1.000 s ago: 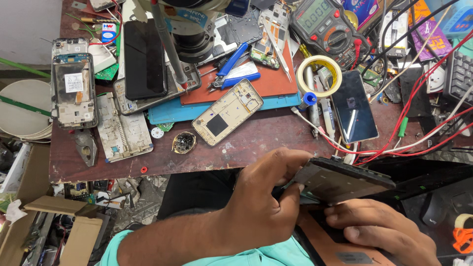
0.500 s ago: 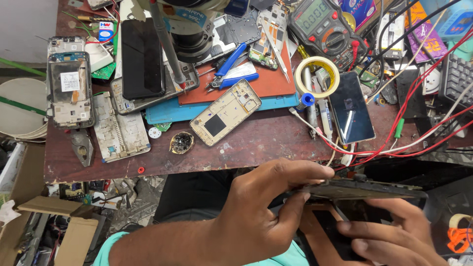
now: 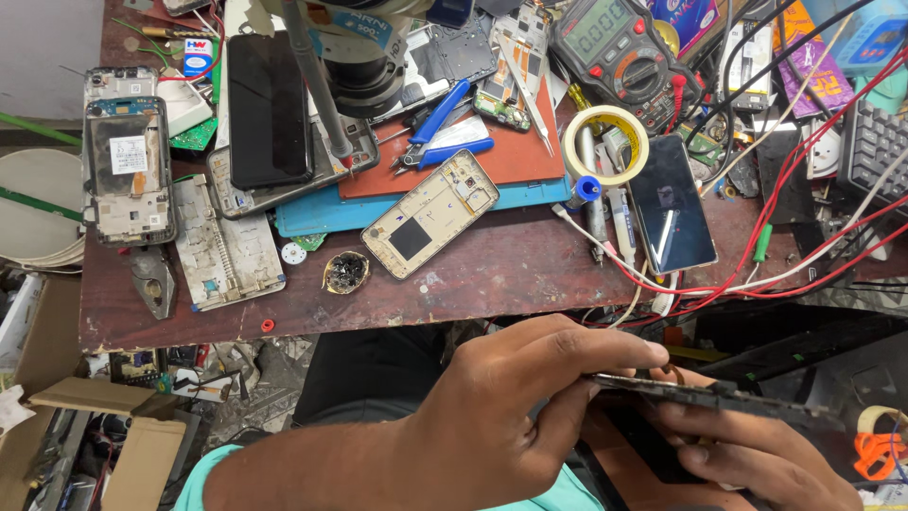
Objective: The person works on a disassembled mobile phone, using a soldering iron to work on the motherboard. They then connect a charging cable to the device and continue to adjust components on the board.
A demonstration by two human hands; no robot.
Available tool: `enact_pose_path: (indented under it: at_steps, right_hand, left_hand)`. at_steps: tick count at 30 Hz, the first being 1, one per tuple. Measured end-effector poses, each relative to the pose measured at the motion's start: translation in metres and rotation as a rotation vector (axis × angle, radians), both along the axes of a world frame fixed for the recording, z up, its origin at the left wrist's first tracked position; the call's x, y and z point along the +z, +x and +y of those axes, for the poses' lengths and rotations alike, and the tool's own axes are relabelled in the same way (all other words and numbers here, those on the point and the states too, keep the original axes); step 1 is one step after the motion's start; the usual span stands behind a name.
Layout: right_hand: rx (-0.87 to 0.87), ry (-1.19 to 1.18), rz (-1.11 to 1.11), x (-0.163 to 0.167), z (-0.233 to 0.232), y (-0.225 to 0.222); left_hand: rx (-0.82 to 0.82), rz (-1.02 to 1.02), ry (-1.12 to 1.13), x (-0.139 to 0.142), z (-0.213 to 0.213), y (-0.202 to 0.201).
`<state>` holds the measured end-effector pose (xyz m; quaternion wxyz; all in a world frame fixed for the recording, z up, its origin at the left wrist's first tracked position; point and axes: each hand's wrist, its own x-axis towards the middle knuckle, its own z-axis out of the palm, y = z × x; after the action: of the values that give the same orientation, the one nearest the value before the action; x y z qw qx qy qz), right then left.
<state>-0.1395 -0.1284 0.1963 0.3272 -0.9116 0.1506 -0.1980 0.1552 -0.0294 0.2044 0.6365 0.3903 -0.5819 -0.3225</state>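
Phone panel (image 3: 719,396), dark and seen edge-on, sits low over your lap, below the front edge of the worktable (image 3: 492,284). Your left hand (image 3: 530,407) pinches its near end, thumb and forefinger closed on the edge. Your right hand (image 3: 757,454) cradles it underneath, fingers curled against its underside.

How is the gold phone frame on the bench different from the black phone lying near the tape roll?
The gold phone frame is an empty shell with openings; the black phone shows an unbroken glossy face. The frame lies strongly tilted, the phone nearly upright in the picture. Both lie flat on the bench, away from both hands.
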Motion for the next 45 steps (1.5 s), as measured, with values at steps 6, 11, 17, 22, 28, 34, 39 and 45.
enact_pose_path:
  at_steps: [6, 11, 17, 22, 28, 34, 39, 45]
  right_hand:
    - [-0.052, 0.021, -0.028, -0.008, 0.005, -0.010]
    - [-0.278, 0.791, 0.074, -0.041, -0.017, -0.044]
    - [-0.087, 0.603, 0.066, -0.052, -0.035, -0.062]
    - [-0.126, 0.432, -0.064, -0.017, -0.015, -0.027]
    - [-0.137, 0.015, -0.073, -0.006, -0.007, -0.024]
    - [0.008, 0.163, -0.130, -0.019, -0.026, -0.038]
    - [-0.268, 0.727, -0.071, -0.021, -0.029, -0.033]
    - [-0.168, 0.017, -0.147, -0.027, -0.018, -0.051]
  left_hand:
    - [-0.021, -0.013, -0.012, 0.010, -0.002, 0.004]
    - [-0.088, 0.009, 0.029, 0.019, -0.004, 0.007]
    - [-0.086, -0.029, 0.019, 0.021, -0.008, 0.007]
    - [-0.010, 0.051, 0.052, 0.018, -0.014, -0.003]
    - [0.110, 0.048, 0.006, 0.010, -0.018, -0.014]
    - [0.143, 0.015, -0.018, 0.004, -0.019, -0.014]
    - [0.113, 0.011, -0.007, 0.005, -0.020, -0.012]
    - [0.134, -0.067, 0.056, 0.011, -0.025, -0.012]
